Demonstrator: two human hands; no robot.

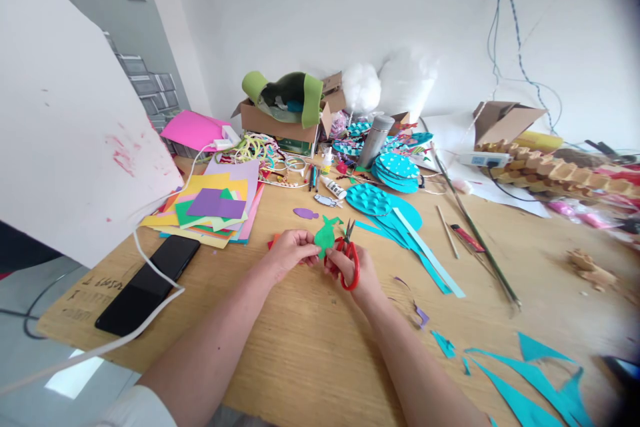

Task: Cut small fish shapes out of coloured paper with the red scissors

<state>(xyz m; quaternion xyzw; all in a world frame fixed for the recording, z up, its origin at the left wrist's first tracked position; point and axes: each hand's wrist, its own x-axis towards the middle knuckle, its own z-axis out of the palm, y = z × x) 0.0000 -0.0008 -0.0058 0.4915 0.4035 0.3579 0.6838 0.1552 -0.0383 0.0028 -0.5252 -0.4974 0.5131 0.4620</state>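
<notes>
Near the middle of the table my left hand (291, 253) pinches the lower left edge of a green paper cutout (325, 237) with a fish-like shape. My right hand (356, 273) has its fingers in the handles of red scissors (351, 255) and its fingertips at the cutout's lower right. The scissor blades point up and away, slightly parted, beside the cutout. Beyond my left hand lies a purple paper fish (305, 213). A black-and-white fish piece (327, 201) rests farther back, beside a white glue bottle (334, 187).
Coloured paper sheets (217, 205) and a black phone (147, 285) lie on the left, with a white cable crossing the phone. Blue paper strips (425, 250), a long stick (475, 230) and a red cutter (467, 238) are on the right. Blue scraps (535, 380) lie at the lower right.
</notes>
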